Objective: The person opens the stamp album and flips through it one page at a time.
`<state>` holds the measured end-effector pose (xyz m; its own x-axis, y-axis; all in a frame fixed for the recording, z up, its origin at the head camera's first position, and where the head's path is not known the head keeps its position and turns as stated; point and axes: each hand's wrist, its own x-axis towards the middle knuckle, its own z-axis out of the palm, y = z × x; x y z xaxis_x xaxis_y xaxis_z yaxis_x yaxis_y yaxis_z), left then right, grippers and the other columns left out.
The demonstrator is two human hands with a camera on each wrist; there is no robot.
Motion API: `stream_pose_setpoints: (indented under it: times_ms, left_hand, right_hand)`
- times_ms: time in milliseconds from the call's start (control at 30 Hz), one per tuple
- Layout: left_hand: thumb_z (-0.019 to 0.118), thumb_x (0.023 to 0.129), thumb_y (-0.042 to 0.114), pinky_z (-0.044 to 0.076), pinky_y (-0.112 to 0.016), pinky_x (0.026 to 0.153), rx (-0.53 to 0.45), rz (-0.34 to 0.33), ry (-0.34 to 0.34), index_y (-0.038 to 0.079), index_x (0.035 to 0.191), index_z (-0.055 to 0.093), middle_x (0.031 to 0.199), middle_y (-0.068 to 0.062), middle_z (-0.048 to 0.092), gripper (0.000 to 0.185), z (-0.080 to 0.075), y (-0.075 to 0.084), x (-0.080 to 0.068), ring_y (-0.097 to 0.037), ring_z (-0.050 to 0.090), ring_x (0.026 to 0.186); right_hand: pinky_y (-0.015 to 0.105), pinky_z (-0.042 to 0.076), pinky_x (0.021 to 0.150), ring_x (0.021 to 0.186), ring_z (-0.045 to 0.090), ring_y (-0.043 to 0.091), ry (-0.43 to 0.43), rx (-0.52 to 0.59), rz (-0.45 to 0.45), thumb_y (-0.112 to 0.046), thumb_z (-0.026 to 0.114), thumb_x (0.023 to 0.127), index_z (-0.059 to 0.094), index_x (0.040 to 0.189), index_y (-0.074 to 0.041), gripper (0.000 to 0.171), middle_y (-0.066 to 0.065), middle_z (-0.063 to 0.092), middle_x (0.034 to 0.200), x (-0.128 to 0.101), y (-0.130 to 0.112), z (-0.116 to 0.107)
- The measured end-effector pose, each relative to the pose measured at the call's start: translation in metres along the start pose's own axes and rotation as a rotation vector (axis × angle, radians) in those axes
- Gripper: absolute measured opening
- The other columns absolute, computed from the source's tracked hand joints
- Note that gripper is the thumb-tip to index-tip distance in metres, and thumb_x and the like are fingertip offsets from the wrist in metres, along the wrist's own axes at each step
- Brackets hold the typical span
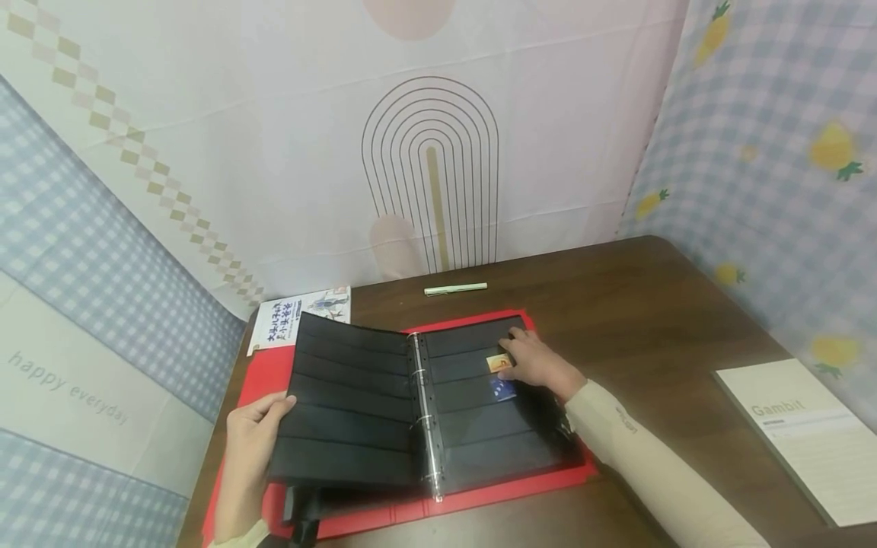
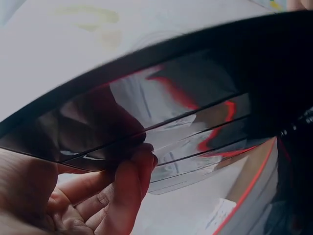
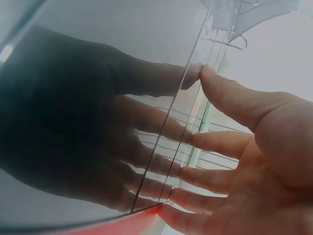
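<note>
We saw the left hand [image 1: 248,441] gripping the lifted black page [image 1: 346,407] of the red binder [image 1: 479,487] while the right hand [image 1: 537,365] rested on an orange card [image 1: 498,363] on the bench [image 1: 630,304].

Two bare hands, no rings/gloves, long cream sleeves, small dark lettering on right sleeve [image 1: 626,421] forearm
</note>
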<state>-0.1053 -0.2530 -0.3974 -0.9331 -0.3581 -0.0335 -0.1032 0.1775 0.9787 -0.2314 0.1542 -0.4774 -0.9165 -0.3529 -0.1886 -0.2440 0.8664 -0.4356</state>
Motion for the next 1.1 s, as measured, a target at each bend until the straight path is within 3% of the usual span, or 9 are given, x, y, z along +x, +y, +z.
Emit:
stream_pose_setpoints:
  times_ms: [167,300,733,867,967,1100]
  left_hand:
    - [0.063,0.096,0.002,0.056,-0.027,0.053,-0.078,-0.055,-0.025,-0.013,0.103,0.073,0.075,0.002,0.074,0.02,-0.005,-0.008,0.0,-0.01,0.066,0.062]
    - [0.064,0.097,0.005,0.055,-0.028,0.05,-0.057,-0.068,-0.018,-0.011,0.101,0.074,0.072,0.001,0.073,0.02,-0.008,-0.014,0.0,-0.011,0.065,0.056]
    - [0.062,0.099,0.009,0.057,-0.027,0.063,0.042,-0.138,-0.026,-0.01,0.108,0.073,0.085,0.001,0.075,0.024,-0.017,-0.042,0.001,-0.008,0.067,0.077]
    - [0.061,0.1,0.013,0.054,-0.021,0.071,0.093,-0.151,-0.045,-0.009,0.109,0.073,0.097,-0.001,0.075,0.026,-0.019,-0.051,0.0,0.0,0.063,0.087]
    - [0.061,0.1,0.014,0.053,-0.019,0.071,0.14,-0.15,-0.045,-0.009,0.11,0.073,0.102,-0.006,0.074,0.027,-0.019,-0.057,0.0,0.002,0.061,0.088]
    - [0.061,0.1,0.013,0.056,-0.024,0.065,0.147,-0.168,-0.027,-0.011,0.114,0.071,0.097,-0.008,0.075,0.029,-0.019,-0.064,-0.002,-0.002,0.065,0.079]
  right_hand:
    - [0.065,0.031,0.111,0.143,0.027,0.052,0.001,-0.01,-0.006,-0.026,0.078,0.091,0.051,0.142,0.007,0.067,0.034,0.031,0.155,0.0,0.0,0.0]
    - [0.064,0.032,0.111,0.142,0.029,0.052,0.003,-0.019,-0.011,-0.026,0.078,0.091,0.052,0.142,0.007,0.067,0.034,0.032,0.154,0.0,0.0,0.0]
    - [0.066,0.029,0.112,0.145,0.024,0.052,-0.003,0.014,0.0,-0.026,0.077,0.091,0.05,0.144,0.005,0.067,0.032,0.03,0.156,-0.004,-0.002,-0.001]
    - [0.066,0.028,0.112,0.145,0.024,0.052,-0.003,0.019,-0.001,-0.026,0.077,0.092,0.049,0.145,0.006,0.067,0.032,0.03,0.157,-0.004,-0.001,-0.002]
    - [0.066,0.028,0.112,0.145,0.023,0.053,-0.005,0.016,-0.004,-0.026,0.076,0.092,0.049,0.145,0.006,0.068,0.033,0.029,0.157,-0.004,-0.002,-0.002]
    - [0.066,0.029,0.112,0.144,0.024,0.052,-0.004,0.018,-0.01,-0.027,0.077,0.091,0.049,0.144,0.006,0.068,0.033,0.03,0.156,-0.004,-0.002,-0.002]
